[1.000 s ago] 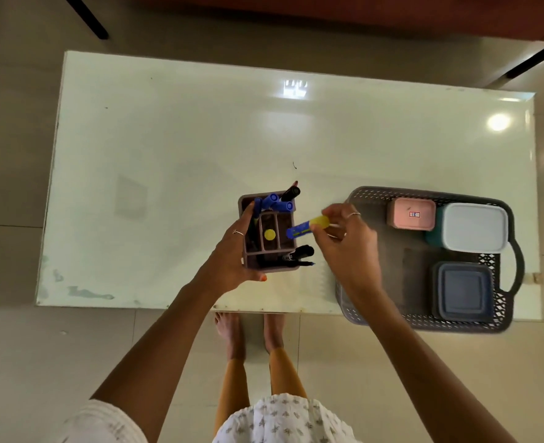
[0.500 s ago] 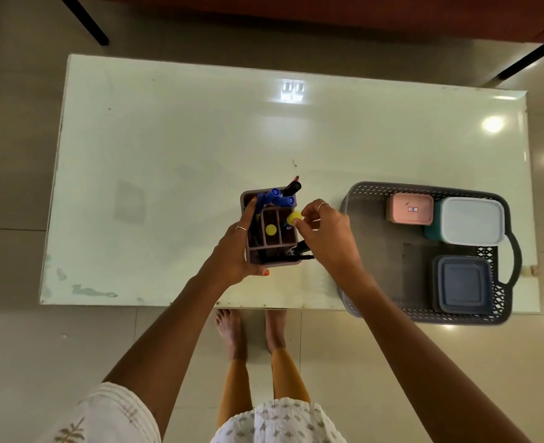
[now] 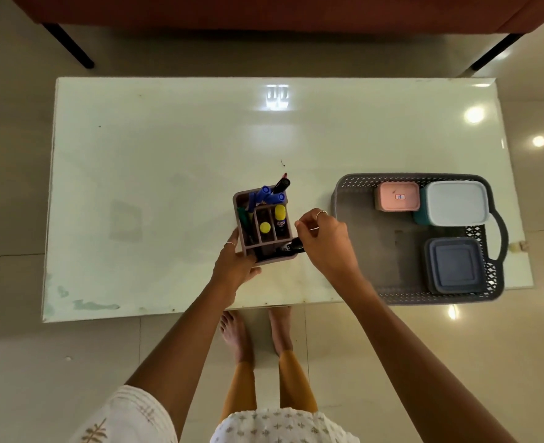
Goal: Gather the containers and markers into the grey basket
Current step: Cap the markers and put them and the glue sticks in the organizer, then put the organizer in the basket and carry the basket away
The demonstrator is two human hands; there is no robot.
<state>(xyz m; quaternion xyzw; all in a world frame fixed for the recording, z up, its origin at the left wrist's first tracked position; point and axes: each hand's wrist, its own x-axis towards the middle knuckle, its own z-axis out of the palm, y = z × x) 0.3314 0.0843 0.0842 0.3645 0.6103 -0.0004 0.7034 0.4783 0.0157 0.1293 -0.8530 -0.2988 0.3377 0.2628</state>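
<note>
White bench [image 3: 168,155] under us. Left hand [image 3: 235,266] grips marker caddy [image 3: 264,225]; right hand [image 3: 323,241], fingers curled, beside caddy's right wall, grasp unclear. Grey basket [image 3: 360,238] right of caddy, holding three containers [image 3: 453,263].

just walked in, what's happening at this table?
A person is tidying up. The left hand grips a pen holder full of markers, steadying it on the table. The right hand hovers beside it, fingers curled near a black marker. Three lidded containers already sit in the grey basket.
</note>
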